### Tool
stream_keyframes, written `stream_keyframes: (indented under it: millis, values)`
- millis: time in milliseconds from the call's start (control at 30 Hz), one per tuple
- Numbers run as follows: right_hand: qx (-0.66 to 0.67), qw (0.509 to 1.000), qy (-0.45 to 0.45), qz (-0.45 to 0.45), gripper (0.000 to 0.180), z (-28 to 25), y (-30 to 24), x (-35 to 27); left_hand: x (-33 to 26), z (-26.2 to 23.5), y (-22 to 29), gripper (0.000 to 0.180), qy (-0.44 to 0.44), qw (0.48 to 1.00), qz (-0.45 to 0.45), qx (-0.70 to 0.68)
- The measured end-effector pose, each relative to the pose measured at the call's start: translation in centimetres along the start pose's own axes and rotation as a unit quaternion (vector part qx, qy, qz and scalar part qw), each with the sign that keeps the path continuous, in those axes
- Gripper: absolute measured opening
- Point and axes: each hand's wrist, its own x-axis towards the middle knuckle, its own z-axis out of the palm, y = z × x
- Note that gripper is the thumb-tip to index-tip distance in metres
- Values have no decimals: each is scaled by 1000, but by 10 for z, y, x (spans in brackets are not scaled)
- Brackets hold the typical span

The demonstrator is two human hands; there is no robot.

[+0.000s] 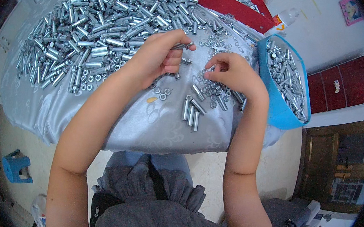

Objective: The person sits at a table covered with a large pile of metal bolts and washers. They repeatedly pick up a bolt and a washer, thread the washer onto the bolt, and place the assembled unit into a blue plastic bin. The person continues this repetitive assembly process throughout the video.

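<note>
My left hand point(163, 58) is closed around several silver expansion bolts. One bolt point(180, 46) lies between thumb and forefinger with its end sticking out to the right, and the ends of others show below the curled fingers. Lower and to the right, my right hand point(235, 72) has thumb and forefinger curled together over a heap of small nuts point(214, 89). Whatever sits in those fingertips is too small to make out. Several metal sleeves point(191, 114) lie side by side on the silver cloth point(159, 131), in front of the nuts.
A large heap of expansion bolts point(106, 33) covers the table's left and far side. On the right stands a blue container point(265, 77) full of bolts. Beyond are a red box point(230, 7) with more metal parts and a plastic bottle point(288, 17). A blue stool point(17, 166) stands on the floor.
</note>
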Motion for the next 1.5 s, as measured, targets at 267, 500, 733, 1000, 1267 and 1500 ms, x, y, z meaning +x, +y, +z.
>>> stream_keyframes:
  millis: [267,500,733,1000,1267,1500]
  values:
    - [-43,999,12,-17,19,9,-4,4,-1,2,0,23,17,999,16,30]
    - [22,998,28,-42,17,13,-3,9,0,3,-2,23,34,999,19,29]
    - [-26,999,20,-24,17,10,-3,5,-1,2,1,21,29,998,15,44]
    - [-32,982,129,-137,18,13,-12,9,0,2,-2,19,19,998,20,65]
    - [203,934,205,-212,18,20,-31,9,-4,4,1,17,26,997,46,62]
    - [243,926,185,-220,18,27,-31,14,-1,-1,-3,19,26,997,39,57]
